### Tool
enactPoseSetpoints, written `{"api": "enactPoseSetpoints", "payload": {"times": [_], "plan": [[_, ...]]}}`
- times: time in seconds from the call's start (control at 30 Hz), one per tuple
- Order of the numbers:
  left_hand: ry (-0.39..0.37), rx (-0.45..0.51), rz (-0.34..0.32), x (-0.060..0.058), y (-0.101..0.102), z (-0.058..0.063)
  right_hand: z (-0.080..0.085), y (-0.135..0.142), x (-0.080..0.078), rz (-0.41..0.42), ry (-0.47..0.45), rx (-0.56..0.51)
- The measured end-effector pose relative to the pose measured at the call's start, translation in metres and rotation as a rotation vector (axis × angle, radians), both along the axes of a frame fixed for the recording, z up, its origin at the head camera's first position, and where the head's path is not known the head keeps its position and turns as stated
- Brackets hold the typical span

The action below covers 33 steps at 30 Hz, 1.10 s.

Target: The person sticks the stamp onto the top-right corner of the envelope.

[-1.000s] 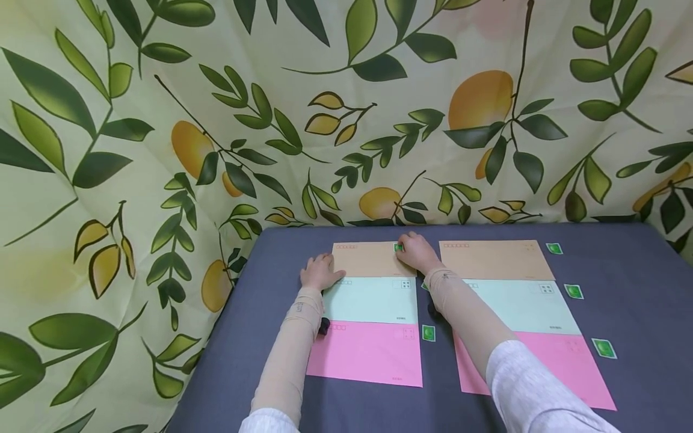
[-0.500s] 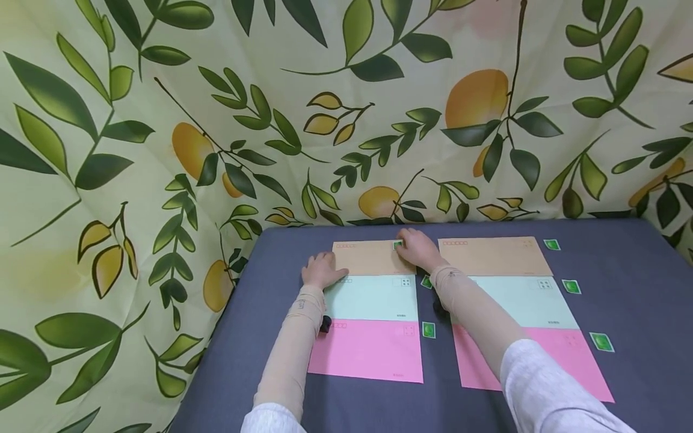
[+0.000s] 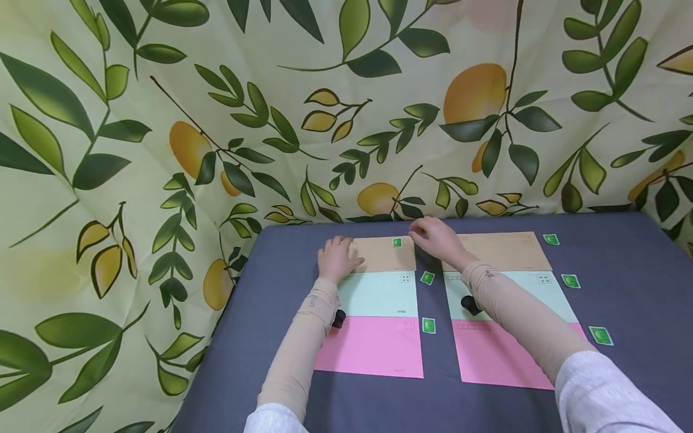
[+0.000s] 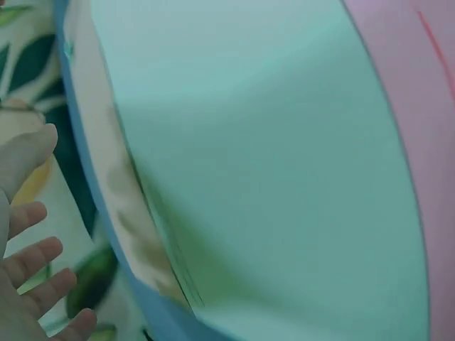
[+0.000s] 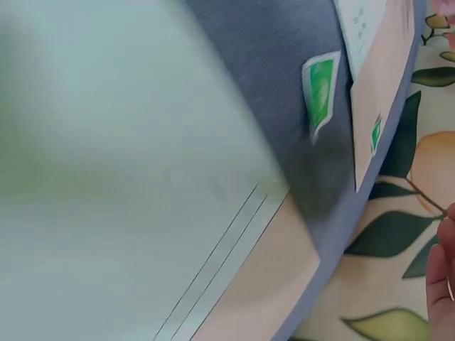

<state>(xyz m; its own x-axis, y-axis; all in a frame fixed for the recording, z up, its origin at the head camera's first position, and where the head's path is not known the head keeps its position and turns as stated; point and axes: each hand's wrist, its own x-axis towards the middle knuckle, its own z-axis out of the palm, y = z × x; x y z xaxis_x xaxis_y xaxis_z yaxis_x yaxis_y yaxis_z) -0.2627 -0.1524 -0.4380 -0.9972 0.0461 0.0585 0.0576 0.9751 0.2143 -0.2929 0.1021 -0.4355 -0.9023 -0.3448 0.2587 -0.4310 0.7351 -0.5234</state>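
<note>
My left hand (image 3: 335, 260) is at the left end of a tan envelope (image 3: 373, 257), its fingers spread and holding nothing in the left wrist view. A green stamp (image 3: 397, 242) lies in that envelope's upper right corner. Just right of the stamp, apart from it, is my right hand (image 3: 437, 237), relaxed and with nothing visible in it. Below the tan envelope come a mint envelope (image 3: 381, 294) and a pink envelope (image 3: 379, 349), edges overlapping. Two loose green stamps, one tilted (image 3: 428, 278) and one straighter (image 3: 429, 325), lie right of these two.
A second column holds a tan envelope (image 3: 509, 249), a mint envelope (image 3: 533, 291) and a pink envelope (image 3: 498, 355), partly hidden by my right arm. Beside them lie a far stamp (image 3: 551, 239), a middle stamp (image 3: 571, 281) and a near stamp (image 3: 601, 335). A leaf-patterned curtain (image 3: 303, 192) hangs behind.
My right hand has let go of the stamp and moved right, leaving it in the tan envelope's corner. The left hand has shifted slightly right.
</note>
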Motion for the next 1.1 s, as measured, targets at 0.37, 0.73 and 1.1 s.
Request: {"api": "enactPoseSetpoints", "payload": {"times": [0.37,0.73,1.1], "plan": [[0.106,0.074,-0.125,0.004,0.069,0.016,0.010,0.055,0.027,-0.049,0.098,-0.013],[0.112,0.144,-0.205,0.018,0.137,0.007,0.005,0.109,0.045,-0.188,0.079,-0.058],[0.018,0.017,-0.234,0.025,0.176,-0.008,-0.012,0.160,0.049,-0.356,0.005,-0.136]]}}
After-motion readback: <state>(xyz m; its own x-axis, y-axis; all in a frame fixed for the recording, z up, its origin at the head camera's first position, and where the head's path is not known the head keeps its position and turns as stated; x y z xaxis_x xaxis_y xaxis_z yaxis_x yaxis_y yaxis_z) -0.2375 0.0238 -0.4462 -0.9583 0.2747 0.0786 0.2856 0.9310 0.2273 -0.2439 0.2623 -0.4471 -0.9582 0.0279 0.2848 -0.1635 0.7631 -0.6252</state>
